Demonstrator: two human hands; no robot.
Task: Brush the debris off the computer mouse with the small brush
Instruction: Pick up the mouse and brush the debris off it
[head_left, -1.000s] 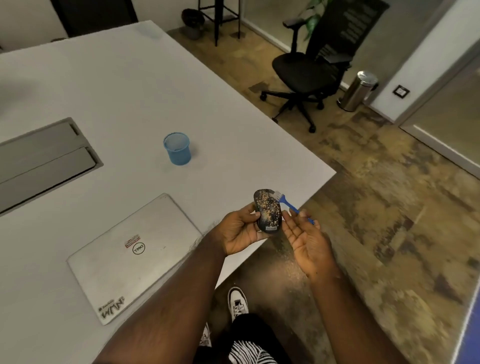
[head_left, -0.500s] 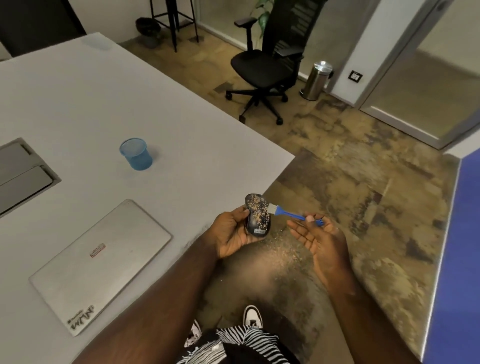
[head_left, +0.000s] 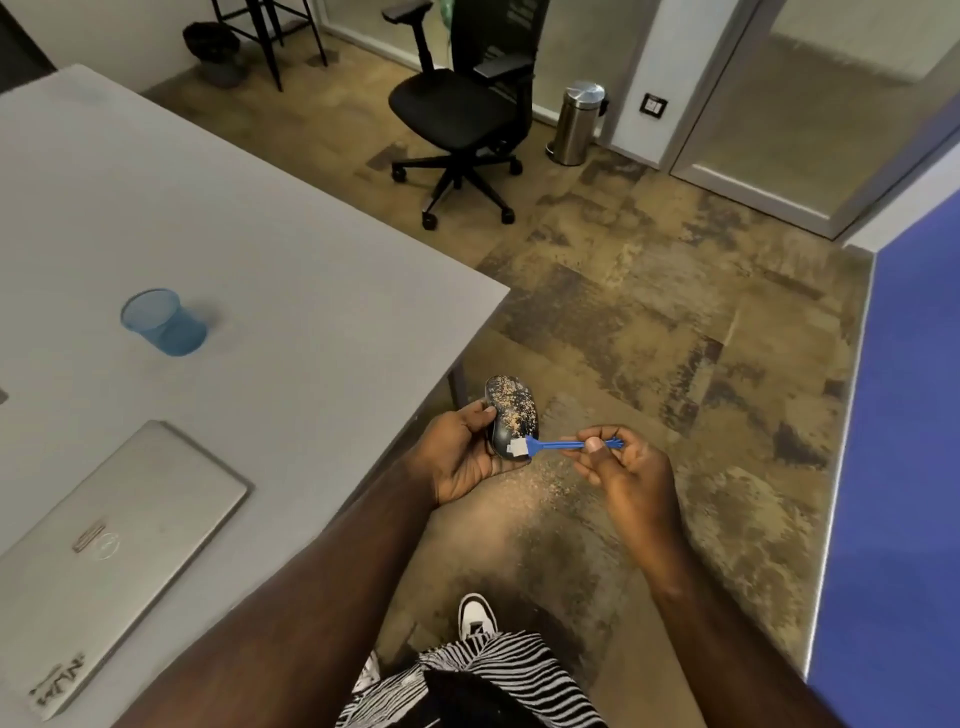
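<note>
A black computer mouse (head_left: 511, 413), speckled with tan debris, is held upright in my left hand (head_left: 462, 460) just off the table's near corner, over the floor. My right hand (head_left: 626, 467) pinches the handle of a small blue brush (head_left: 558, 445). The brush lies level, and its white bristles touch the lower end of the mouse. Tan crumbs lie scattered on the floor (head_left: 540, 483) under the hands.
A grey table (head_left: 260, 249) fills the left, with a blue cup (head_left: 163, 322) and a shut silver laptop (head_left: 104, 551) on it. Beyond stand a black office chair (head_left: 462, 109) and a steel bin (head_left: 579, 122). A blue panel (head_left: 904, 467) rises at right.
The brush tip has gone from the top of the mouse down to its lower end. My right hand has closed from a loose, open hold into a pinch on the handle. The camera view has shifted right.
</note>
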